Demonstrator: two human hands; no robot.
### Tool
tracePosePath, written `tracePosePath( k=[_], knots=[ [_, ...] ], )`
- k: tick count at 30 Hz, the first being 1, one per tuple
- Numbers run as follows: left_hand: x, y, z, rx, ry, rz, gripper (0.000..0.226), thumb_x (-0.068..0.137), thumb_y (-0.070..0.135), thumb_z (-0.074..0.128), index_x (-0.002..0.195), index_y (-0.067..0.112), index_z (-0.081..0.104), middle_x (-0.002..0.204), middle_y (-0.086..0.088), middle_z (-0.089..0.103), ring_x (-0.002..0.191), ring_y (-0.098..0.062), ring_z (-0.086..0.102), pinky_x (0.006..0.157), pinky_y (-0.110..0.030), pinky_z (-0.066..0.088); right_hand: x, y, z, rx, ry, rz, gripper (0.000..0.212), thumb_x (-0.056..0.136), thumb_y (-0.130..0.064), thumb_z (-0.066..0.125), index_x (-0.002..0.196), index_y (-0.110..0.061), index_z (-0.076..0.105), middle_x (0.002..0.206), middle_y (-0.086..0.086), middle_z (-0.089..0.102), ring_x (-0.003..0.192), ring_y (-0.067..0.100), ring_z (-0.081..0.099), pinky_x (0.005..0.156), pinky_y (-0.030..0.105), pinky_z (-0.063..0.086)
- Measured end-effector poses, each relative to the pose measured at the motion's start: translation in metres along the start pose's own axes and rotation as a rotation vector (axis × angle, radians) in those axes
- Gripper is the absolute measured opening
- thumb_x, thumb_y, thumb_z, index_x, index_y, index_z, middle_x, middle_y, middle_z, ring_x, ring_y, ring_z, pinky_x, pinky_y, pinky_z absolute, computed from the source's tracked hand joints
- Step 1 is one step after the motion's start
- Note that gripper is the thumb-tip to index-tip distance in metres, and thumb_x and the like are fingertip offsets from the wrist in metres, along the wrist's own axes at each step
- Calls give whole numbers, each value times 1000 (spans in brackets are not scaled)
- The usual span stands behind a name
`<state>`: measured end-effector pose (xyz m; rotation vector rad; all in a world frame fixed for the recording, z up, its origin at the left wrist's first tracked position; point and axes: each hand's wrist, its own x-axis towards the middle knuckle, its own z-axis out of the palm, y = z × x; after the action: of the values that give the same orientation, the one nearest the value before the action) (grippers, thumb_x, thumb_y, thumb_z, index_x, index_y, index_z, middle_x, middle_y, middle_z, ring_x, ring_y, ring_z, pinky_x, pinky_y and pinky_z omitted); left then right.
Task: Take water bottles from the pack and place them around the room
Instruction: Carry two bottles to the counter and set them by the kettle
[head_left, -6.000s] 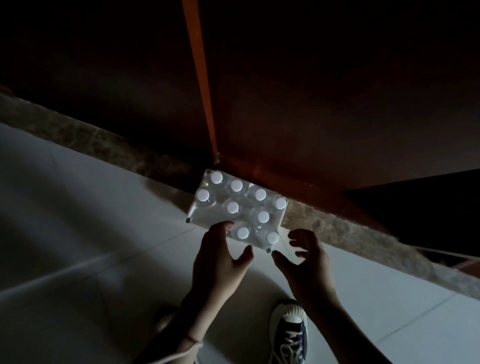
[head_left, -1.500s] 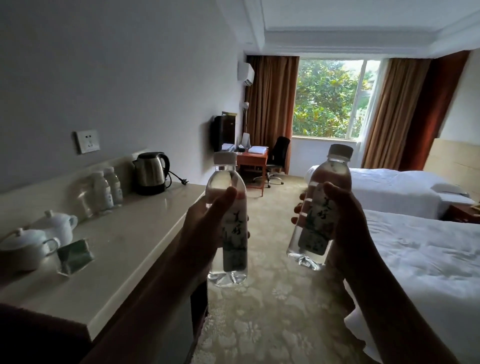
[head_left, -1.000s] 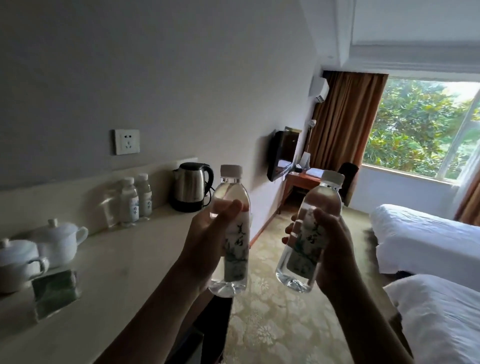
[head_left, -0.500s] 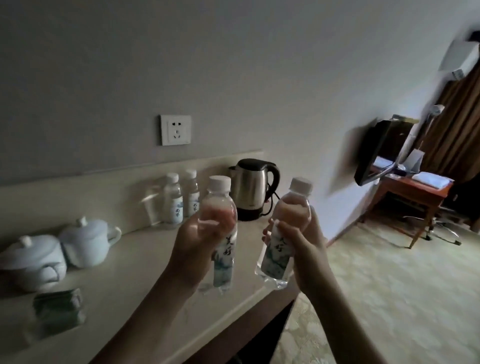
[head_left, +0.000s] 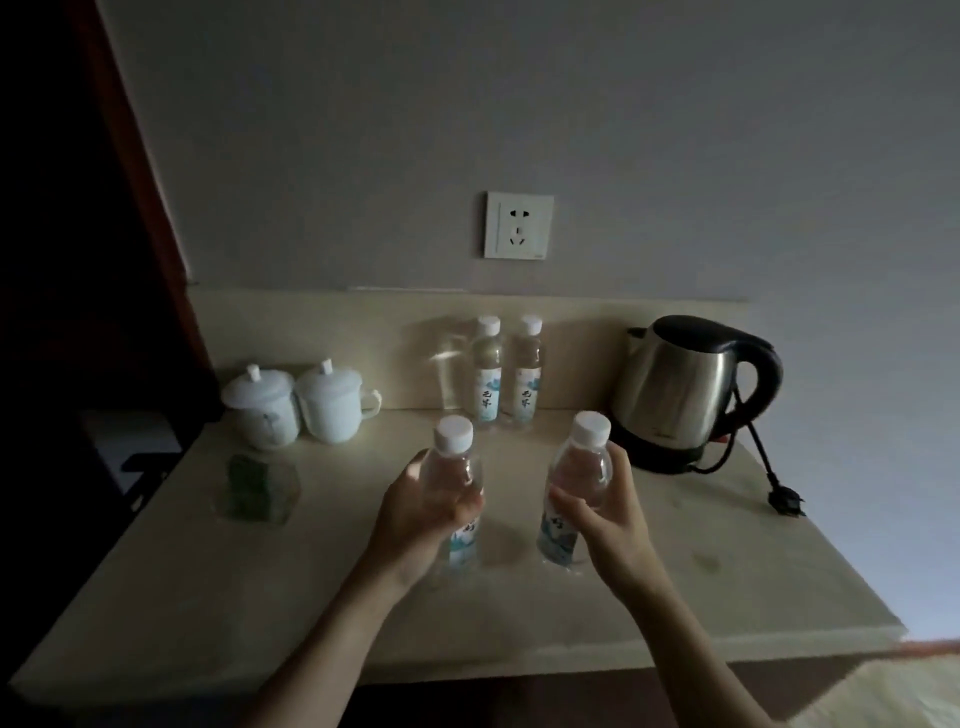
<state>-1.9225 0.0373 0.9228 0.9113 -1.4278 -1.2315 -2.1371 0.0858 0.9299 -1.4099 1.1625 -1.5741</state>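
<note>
My left hand (head_left: 415, 514) grips a clear water bottle (head_left: 456, 467) with a white cap, held upright over the middle of the beige counter (head_left: 675, 582). My right hand (head_left: 605, 512) grips a second, similar water bottle (head_left: 579, 470) just to the right, also upright. Both bottle bases are at or just above the counter top; I cannot tell if they touch it. Two more bottles (head_left: 506, 374) stand side by side against the backsplash behind them. The pack is out of view.
A steel kettle (head_left: 685, 389) with a loose black plug (head_left: 784, 501) stands at the back right. Two white lidded cups (head_left: 298, 405) sit at the back left, a small green packet (head_left: 254, 486) in front of them. A wall socket (head_left: 518, 224) is above.
I have turned from the room to face the counter. Both hands brought their bottles down and forward over the counter top, in front of the two standing bottles.
</note>
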Motion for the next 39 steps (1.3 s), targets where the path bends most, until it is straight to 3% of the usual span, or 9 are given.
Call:
tracePosePath(
  k=[4, 12, 14, 17, 21, 25, 28, 33, 39],
  knots=[
    [-5, -15, 5, -18, 20, 13, 24, 64, 24, 76, 86, 30, 69, 79, 7, 70, 74, -5, 64, 67, -18, 52, -4, 22, -10, 3, -43, 0, 54, 74, -20, 75, 120, -27, 49, 93, -14, 67, 83, 4, 64, 74, 23, 55],
    [-28, -53, -1, 225, 92, -54, 60, 56, 29, 89, 108, 46, 65, 97, 13, 78, 89, -7, 73, 72, -26, 59, -15, 49, -27, -226, -182, 102, 62, 68, -30, 83, 114, -54, 49, 110, -11, 69, 105, 13, 68, 85, 32, 57],
    [-32, -65, -8, 410, 166, -78, 66, 50, 40, 94, 108, 39, 61, 95, 11, 78, 85, -8, 75, 72, -35, 61, -17, 55, -33, -384, -140, 75, 66, 63, -36, 84, 117, -47, 48, 114, -14, 61, 108, 3, 62, 89, 27, 53],
    [-21, -69, -12, 475, 235, -112, 71, 47, 48, 93, 107, 42, 55, 92, 17, 76, 81, -3, 74, 69, -35, 61, -7, 63, -40, -449, -58, 136, 61, 59, -41, 84, 111, -33, 53, 107, -8, 66, 96, 8, 67, 82, 39, 57],
    [18, -71, -15, 498, 324, -128, 65, 47, 54, 85, 102, 39, 54, 89, 8, 74, 80, -8, 71, 68, -36, 58, 29, 73, -47, -464, 69, 172, 62, 66, -32, 87, 114, -38, 48, 100, -18, 69, 85, -11, 66, 61, 14, 54],
    [64, -75, -18, 487, 318, -118, 62, 55, 50, 84, 109, 26, 64, 98, -2, 74, 90, -23, 70, 81, -44, 57, 71, 86, -49, -471, 147, 167, 51, 73, -25, 86, 109, -34, 52, 109, -12, 59, 94, 5, 66, 84, 37, 59],
    [92, -82, -17, 494, 336, -77, 44, 68, 31, 90, 105, 28, 67, 96, 6, 76, 88, -15, 71, 79, -37, 58, 97, 95, -45, -540, 160, 138, 39, 77, -30, 81, 104, -36, 54, 105, -9, 60, 96, 11, 63, 83, 40, 57],
    [128, -90, -14, 385, 341, -70, 52, 72, 17, 90, 115, 27, 62, 99, 22, 71, 87, 13, 68, 73, -7, 51, 125, 109, -35, -476, 227, 201, 47, 81, -35, 78, 118, -31, 50, 102, -15, 66, 93, 6, 63, 74, 24, 48],
    [152, -96, -13, 414, 366, -75, 48, 76, 16, 87, 119, 13, 66, 101, 5, 74, 86, 6, 66, 76, -13, 50, 149, 118, -28, -549, 246, 137, 40, 87, -24, 73, 123, -18, 59, 114, 2, 66, 101, 18, 63, 81, 27, 46]
  ],
)
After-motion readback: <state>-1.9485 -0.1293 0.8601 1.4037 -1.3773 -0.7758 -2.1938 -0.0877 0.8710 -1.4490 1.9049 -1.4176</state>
